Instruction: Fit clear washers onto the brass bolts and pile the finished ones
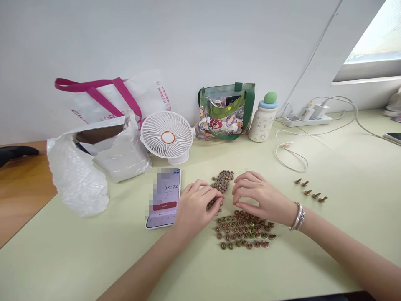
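My left hand [200, 202] is at the left edge of a cluster of small brownish metal screws [223, 180], with thumb and forefinger tips pinched together. Whatever is in that pinch is too small to make out. Facing it across a small gap, my right hand [258, 195] is curled above the table, thumb against the forefinger. I cannot make out anything between those tips. Below the hands, bronze-coloured screws [244, 232] stand in rough rows, heads down; my right hand hides part of the back rows. Several loose screws [316, 195] lie off to the right.
Left of my left hand lies a phone [169, 209] showing a timer. Behind stand a white fan [167, 137], a plastic-wrapped package [122, 152], a patterned bag [225, 121] and a bottle [263, 121]. A power strip [308, 120] with a white cable [293, 154] is at back right.
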Demonstrator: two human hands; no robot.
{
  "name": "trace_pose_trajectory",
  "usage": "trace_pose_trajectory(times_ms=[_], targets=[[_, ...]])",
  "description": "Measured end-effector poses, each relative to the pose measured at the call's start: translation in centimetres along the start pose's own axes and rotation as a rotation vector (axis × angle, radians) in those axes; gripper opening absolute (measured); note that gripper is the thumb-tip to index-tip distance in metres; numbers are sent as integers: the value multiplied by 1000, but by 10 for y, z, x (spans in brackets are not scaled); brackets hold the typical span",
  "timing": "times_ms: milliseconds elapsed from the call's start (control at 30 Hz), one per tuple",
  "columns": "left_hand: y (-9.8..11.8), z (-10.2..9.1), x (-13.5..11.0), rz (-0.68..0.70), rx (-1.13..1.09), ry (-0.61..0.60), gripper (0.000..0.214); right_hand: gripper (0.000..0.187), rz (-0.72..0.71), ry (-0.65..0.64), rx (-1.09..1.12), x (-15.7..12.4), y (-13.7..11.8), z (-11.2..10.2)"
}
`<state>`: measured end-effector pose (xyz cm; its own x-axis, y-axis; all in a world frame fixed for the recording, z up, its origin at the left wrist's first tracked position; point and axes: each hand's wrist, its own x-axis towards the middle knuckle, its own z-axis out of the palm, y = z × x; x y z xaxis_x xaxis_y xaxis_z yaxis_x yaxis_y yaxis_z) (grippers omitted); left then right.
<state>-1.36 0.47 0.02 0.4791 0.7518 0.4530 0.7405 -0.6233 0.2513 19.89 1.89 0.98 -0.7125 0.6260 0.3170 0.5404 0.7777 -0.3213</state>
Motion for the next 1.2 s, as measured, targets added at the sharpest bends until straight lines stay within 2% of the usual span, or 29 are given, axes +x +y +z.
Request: trace_pose_trajectory(times_ms=[167,367,533,667,833,933,1067,1200], targets=[[-1,1,0,14,-2,0,10,10,116,138,-55,8,13,10],[-1,2,-1,9,-8,10,9,7,112,124,-114,19,19,24],[-2,2,0,22,-5,25,9,2,82,147,-137,20,23,27],[-3,1,0,21,-10,36,7,4,72,184,-20,14,18,21],[-3,1,0,-26,-50,51,17,8,75,272,222,9,-1,15],[-1,1,0,-13,-79,71,10,6,70,293,301,8,-8,14],[0,2,-1,5,-76,128,6,3,116,258,325,7,-9,14],[0,2,-2,32,-56,159,4,6,183,206,321,5,-9,14]])
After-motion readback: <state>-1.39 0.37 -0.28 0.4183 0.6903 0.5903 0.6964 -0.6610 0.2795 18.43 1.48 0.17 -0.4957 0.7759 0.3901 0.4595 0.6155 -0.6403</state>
